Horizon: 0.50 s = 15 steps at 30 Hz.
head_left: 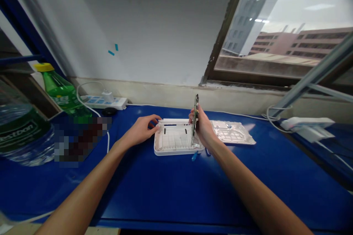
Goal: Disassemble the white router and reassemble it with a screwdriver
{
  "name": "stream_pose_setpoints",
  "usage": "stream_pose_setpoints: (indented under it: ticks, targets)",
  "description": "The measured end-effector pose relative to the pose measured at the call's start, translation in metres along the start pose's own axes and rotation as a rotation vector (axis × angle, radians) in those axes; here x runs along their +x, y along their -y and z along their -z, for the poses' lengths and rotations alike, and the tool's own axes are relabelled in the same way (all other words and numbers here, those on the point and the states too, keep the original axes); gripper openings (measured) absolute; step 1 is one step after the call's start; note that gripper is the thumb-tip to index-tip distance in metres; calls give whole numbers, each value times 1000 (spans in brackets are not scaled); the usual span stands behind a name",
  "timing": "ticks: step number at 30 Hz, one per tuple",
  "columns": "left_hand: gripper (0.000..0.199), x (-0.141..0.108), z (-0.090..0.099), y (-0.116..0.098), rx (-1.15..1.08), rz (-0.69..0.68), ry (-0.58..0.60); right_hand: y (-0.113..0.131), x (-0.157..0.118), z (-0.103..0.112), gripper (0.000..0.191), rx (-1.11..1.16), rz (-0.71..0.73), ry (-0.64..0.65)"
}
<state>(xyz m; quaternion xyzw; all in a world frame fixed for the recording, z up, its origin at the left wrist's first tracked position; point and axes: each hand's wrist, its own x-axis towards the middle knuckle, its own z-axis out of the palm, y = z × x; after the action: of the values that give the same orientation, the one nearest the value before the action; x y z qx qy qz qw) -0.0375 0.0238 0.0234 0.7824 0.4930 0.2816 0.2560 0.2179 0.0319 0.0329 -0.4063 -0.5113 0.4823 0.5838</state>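
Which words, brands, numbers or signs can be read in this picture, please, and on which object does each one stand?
"estbon": on the large bottle's green label; the picture's edge cuts off the start.
White characters on the green bottle with yellow cap: too blurred to read.
Pixelated item: nothing legible.
Circuit board in the right hand, and white casing: no readable text.

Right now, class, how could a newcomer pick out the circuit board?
On the blue table, find the open white casing by the left hand. At its right end, the right hand holds the circuit board upright; the white panel lies flat.
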Motion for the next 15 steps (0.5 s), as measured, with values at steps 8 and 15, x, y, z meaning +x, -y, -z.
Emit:
stream_pose_setpoints:
  ticks: [8, 15]
  targets:
    - [32, -2, 11, -1, -187, 72, -77, 8, 17, -1, 54, -502, 55, 129]
    - [29, -2, 10, -1, -241, 135, -84, 17, 22, -8, 52, -1048, 54, 271]
